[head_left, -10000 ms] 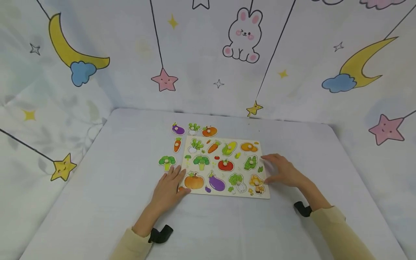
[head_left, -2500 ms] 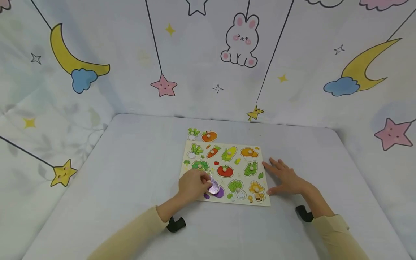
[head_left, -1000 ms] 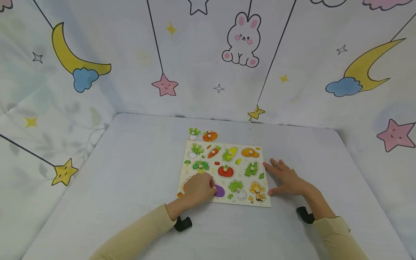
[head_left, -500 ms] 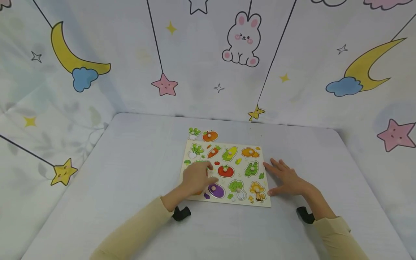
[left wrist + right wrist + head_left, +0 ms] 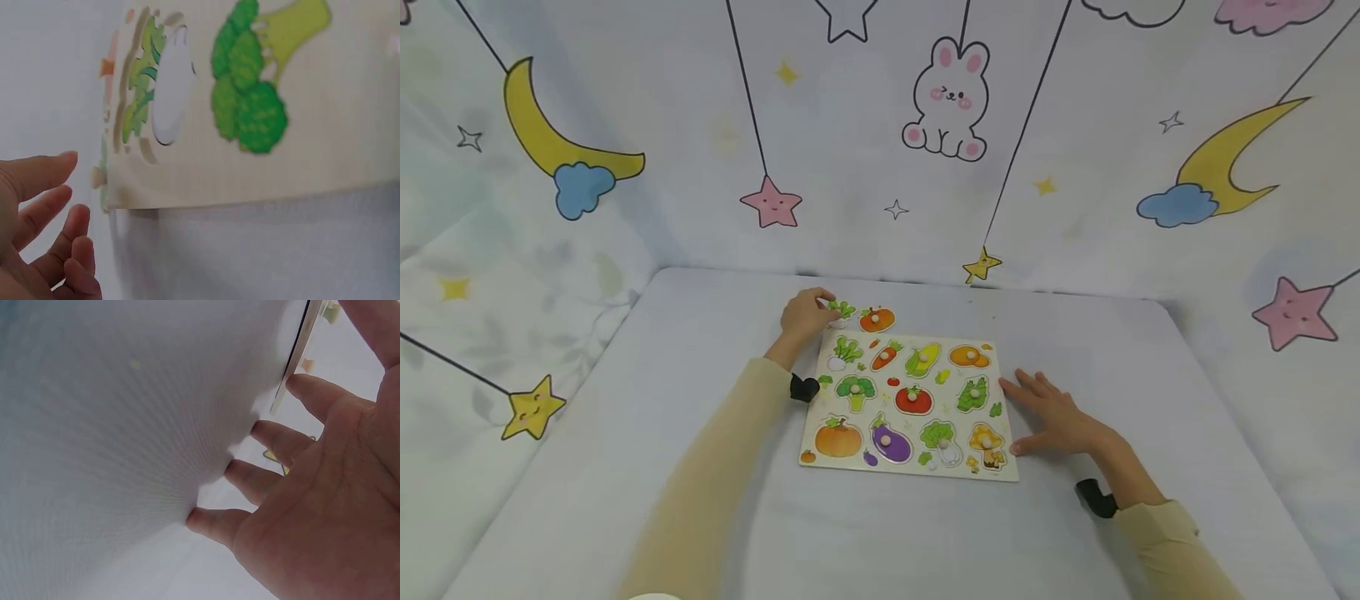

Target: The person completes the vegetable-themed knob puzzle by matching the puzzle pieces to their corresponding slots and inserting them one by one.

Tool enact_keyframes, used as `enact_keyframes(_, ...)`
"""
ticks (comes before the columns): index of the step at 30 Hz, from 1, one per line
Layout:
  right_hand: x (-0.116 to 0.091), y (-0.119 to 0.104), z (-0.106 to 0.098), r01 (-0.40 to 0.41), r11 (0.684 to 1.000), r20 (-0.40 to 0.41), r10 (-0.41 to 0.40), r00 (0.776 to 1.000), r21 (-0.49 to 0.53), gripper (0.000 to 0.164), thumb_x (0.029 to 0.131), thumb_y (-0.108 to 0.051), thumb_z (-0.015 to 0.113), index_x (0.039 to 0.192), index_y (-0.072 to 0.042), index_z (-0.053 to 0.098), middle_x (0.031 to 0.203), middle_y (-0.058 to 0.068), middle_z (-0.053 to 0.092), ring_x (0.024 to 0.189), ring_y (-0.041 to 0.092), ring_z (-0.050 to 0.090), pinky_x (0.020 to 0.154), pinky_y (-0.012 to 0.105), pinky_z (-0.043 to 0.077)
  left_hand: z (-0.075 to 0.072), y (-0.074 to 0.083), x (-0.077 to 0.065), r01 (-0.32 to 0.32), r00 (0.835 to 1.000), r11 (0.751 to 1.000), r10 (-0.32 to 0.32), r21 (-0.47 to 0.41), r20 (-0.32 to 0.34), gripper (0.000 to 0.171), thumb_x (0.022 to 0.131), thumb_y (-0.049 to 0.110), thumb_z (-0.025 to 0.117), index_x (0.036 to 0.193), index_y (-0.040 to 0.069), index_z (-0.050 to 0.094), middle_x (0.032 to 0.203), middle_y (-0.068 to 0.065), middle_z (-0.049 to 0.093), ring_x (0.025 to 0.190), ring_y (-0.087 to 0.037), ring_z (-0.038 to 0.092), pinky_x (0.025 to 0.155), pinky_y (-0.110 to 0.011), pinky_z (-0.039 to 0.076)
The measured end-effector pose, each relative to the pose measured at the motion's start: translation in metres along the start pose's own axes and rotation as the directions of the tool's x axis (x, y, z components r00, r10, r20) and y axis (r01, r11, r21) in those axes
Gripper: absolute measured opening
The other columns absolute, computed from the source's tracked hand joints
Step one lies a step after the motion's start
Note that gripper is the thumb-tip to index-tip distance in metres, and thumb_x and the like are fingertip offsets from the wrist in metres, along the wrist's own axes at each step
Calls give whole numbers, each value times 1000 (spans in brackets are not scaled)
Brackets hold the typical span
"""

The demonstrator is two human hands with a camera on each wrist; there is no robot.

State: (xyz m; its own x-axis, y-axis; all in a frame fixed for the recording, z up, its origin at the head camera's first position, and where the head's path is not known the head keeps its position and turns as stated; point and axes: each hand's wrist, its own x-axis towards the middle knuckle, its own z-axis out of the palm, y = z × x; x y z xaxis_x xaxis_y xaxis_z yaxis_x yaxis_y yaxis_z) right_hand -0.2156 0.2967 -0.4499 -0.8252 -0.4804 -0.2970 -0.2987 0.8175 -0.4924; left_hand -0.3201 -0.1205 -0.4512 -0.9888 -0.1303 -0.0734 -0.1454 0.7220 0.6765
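Note:
A wooden vegetable peg puzzle board lies flat on the table. Behind its far left edge is a loose white turnip piece, and my left hand is at that piece. In the left wrist view, the thumb and fingers are apart and stop just short of the turnip's knob. My right hand has its fingers spread at the board's right edge. Its fingertips rest on the cloth, one by the board's side. The eggplant piece sits in its recess.
Beside the turnip lies a loose pumpkin piece. The turnip recess and pumpkin recess show print without knobs. Several knobbed pieces, such as the tomato, fill other recesses. A patterned cloth wall stands behind the table.
The carrot, broccoli and eggplant pieces went from beside the board into it. My left hand let go of the eggplant and moved far left to the turnip piece. My right hand stayed put.

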Motion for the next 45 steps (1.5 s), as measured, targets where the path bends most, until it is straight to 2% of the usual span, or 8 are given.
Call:
enact_keyframes(4, 0, -3, 1, -1, 1000, -5, 1, 1000, -17, 101, 72, -44, 83, 153, -12, 31, 160, 28, 14, 145, 56, 3, 105, 80, 6, 7, -8, 9, 4, 1000, 1000, -4, 8, 13, 30, 88, 26, 71, 114, 10, 70, 109, -11, 66, 93, -28, 61, 81, -40, 48)
enact_keyframes(10, 0, -5, 1, -2, 1000, -8, 2, 1000, -31, 101, 73, -44, 82, 153, -11, 31, 160, 28, 14, 145, 55, 4, 104, 81, 6, 14, -11, 17, 30, 999, 999, -29, 41, -14, 20, 88, 27, 71, 101, 12, 74, 99, -8, 70, 88, -26, 62, 79, -39, 48)
enact_keyframes(15, -1, -3, 1, -9, 999, -12, 9, 1000, -36, 101, 72, -43, 83, 153, -11, 31, 160, 28, 14, 145, 55, 4, 104, 80, 6, 13, -7, 16, 12, 1000, 999, -11, 39, -17, 20, 91, 27, 69, 101, 11, 74, 99, -9, 72, 89, -27, 65, 78, -39, 49)
enact_keyframes(20, 0, -3, 1, -5, 999, -9, 5, 1000, -42, 101, 73, -43, 82, 153, -11, 31, 160, 28, 14, 145, 55, 4, 105, 80, 6, -1, 0, 7, -30, 999, 999, 30, 36, -19, 20, 90, 28, 70, 101, 12, 75, 97, -7, 72, 84, -23, 63, 70, -33, 46)
enact_keyframes(27, 0, -1, 0, -16, 999, 0, 16, 1000, -43, 103, 72, -45, 82, 154, -11, 30, 160, 28, 13, 145, 55, 3, 104, 81, 5, -10, 4, -15, -91, 994, 994, 87, 56, 58, 20, 87, 30, 73, 96, 13, 76, 88, -4, 68, 72, -17, 55, 60, -26, 38)
enact_keyframes(36, -1, -4, 1, -3, 1000, -7, 3, 1000, -28, 103, 72, -43, 83, 153, -9, 31, 160, 29, 13, 144, 56, 4, 104, 81, 5, -1, -3, -43, -113, 985, 987, 97, 115, 143, 17, 86, 27, 73, 91, 12, 75, 77, -1, 66, 66, -14, 53, 56, -25, 37)
enact_keyframes(45, 0, -2, 2, -4, 1000, -13, 4, 1000, -29, 103, 71, -44, 83, 154, -11, 30, 160, 28, 13, 144, 55, 3, 104, 81, 5, 10, -9, -48, -122, 982, 984, 100, 130, 163, 14, 86, 26, 74, 90, 13, 76, 74, 0, 65, 65, -13, 55, 57, -24, 39)
